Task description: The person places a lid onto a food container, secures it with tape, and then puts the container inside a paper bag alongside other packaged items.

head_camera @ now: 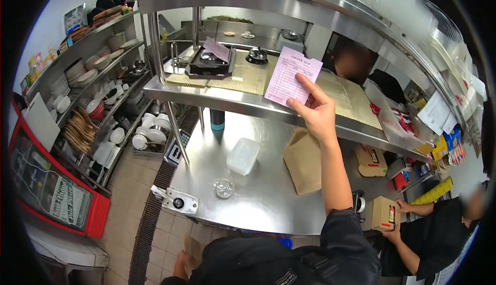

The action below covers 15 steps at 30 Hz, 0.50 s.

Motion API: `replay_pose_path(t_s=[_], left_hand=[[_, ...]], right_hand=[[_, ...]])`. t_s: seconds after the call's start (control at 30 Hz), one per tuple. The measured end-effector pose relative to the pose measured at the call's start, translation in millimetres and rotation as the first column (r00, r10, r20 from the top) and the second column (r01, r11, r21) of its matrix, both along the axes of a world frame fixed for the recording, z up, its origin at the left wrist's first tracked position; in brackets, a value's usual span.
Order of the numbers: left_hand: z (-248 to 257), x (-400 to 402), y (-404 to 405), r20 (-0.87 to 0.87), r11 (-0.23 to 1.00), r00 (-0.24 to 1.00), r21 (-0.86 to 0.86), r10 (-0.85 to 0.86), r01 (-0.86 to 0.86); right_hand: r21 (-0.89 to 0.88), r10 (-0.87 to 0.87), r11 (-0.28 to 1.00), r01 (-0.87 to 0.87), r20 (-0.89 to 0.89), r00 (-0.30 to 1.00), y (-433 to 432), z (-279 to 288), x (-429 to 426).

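Observation:
My right hand (316, 109) is raised in front of the steel pass shelf. Between its thumb and fingers is a pink printed paper slip (288, 85), its form side facing me. Low at my left side, my left hand (180, 266) grips a brown paper item (193, 251), partly hidden by my black jacket. Below the shelf, a brown paper bag (302, 165) lies on the steel table (267, 209), partly behind my right forearm. Left of it are a translucent plastic container (243, 156) and a small clear plastic piece (223, 188).
A call bell (257, 55) and a black tray (211, 66) with another pink slip rest on the pass shelf (248, 98). At right, a co-worker's hands hold a cardboard box (383, 212). A can opener (179, 202) is mounted at the table's left corner. Dish racks (104, 68) stand left.

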<state>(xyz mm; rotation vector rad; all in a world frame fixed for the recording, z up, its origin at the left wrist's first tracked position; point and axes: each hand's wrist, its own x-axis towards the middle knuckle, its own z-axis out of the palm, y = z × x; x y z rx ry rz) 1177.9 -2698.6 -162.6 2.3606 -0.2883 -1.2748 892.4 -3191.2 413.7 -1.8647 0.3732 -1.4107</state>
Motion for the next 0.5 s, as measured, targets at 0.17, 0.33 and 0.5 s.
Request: replay_pose_path(t_s=[0.17,0.33,0.5], left_hand=[[45.3,-24.3,27.8,0.001,0.988,0.988,-0.030,0.151,-0.151],[66.4,-36.9,26.4,-0.001,0.977,0.978,-0.039,0.208,-0.207],[78.4,-35.1,11.9,-0.002,0.979,0.982,-0.079,0.188,-0.187]], right_hand=[[0.007,-0.012,1.000,0.012,-0.022,1.000,-16.4,24.5,27.2],[-0.327,-0.354,0.890,0.318,-0.056,0.934,-44.2,84.3,105.8],[-0.276,-0.242,0.934,0.228,-0.018,0.970,-118.2,113.1,193.9]])
